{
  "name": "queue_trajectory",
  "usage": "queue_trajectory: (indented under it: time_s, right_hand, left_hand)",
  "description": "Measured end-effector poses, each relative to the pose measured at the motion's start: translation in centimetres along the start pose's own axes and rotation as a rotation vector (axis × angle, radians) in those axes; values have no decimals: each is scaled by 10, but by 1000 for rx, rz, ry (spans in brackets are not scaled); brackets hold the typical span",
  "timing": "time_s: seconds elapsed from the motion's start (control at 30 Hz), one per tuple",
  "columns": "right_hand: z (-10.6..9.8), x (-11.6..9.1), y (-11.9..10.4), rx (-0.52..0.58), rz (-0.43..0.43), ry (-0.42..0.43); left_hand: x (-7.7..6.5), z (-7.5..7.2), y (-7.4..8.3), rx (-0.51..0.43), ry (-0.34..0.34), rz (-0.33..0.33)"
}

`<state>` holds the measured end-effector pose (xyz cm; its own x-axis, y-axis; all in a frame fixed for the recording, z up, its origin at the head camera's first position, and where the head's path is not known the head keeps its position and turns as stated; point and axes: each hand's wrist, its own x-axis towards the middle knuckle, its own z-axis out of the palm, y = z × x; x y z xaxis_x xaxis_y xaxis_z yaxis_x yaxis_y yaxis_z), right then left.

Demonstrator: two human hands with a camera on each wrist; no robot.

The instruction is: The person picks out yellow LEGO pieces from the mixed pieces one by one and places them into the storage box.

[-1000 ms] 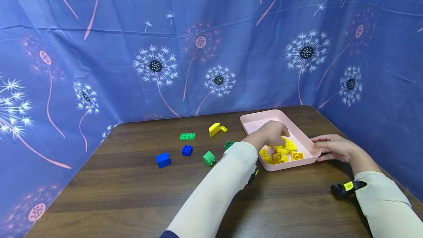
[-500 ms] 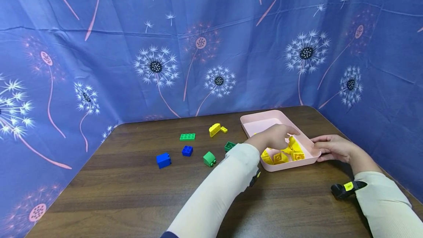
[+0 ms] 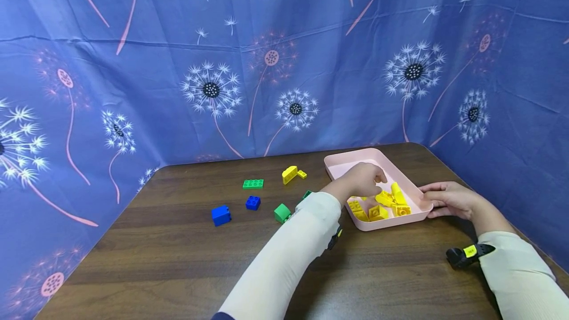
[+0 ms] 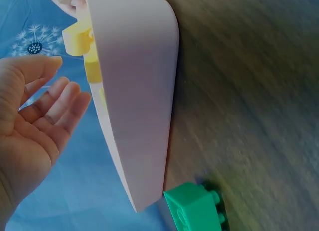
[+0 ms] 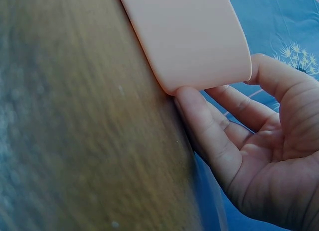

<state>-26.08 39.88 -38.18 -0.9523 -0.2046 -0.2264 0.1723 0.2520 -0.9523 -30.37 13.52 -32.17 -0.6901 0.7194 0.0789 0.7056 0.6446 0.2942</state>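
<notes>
In the head view, my left hand [image 3: 362,180] hovers over the pink tray [image 3: 351,156]. The left wrist view has its fingers loosely bent, with nothing between thumb and fingertips. Several yellow toy bricks [image 3: 378,213] lie heaped at the tray's near end, some partly hidden behind that hand. One yellow brick [image 4: 77,38] sticks up above the tray's rim in the left wrist view. My right hand [image 3: 452,199] holds the tray by its near right corner. Seen from the right wrist, the thumb presses low on the corner while the index finger touches the rim.
Left of the tray lie a green plate brick [image 3: 253,183], two blue bricks [image 3: 221,216], a green rounded brick [image 3: 282,213] and another green brick [image 3: 306,194] partly behind my left sleeve. Two yellow bricks [image 3: 290,175] lie farther back. A blue patterned cloth [image 3: 249,88] hangs behind the table.
My left hand reached right among the yellow bricks, then drew back left, off them. One yellow brick now lies farther right and is turned. My right hand and the tray stay put.
</notes>
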Motion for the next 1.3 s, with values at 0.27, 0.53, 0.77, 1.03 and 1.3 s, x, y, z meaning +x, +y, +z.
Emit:
queue_trajectory:
  time_s: [0.27, 0.53, 0.77, 1.03, 1.3]
  right_hand:
    - [-1, 1, 0, 3, 2, -4]
    - [-1, 1, 1, 29, 1, -17]
    - [-2, 0, 1, 11, -3, -12]
    - [-3, 2, 2, 1, 5, -7]
    - [-3, 1, 1, 6, -9, -27]
  left_hand:
    - [-8, -7, -8, -11, 28, 13]
    - [-12, -11, -11, 21, 27, 23]
    - [-18, -15, -15, 47, 8, 37]
    - [-26, -18, -19, 16, 15, 63]
    - [-39, -26, -25, -76, 36, 64]
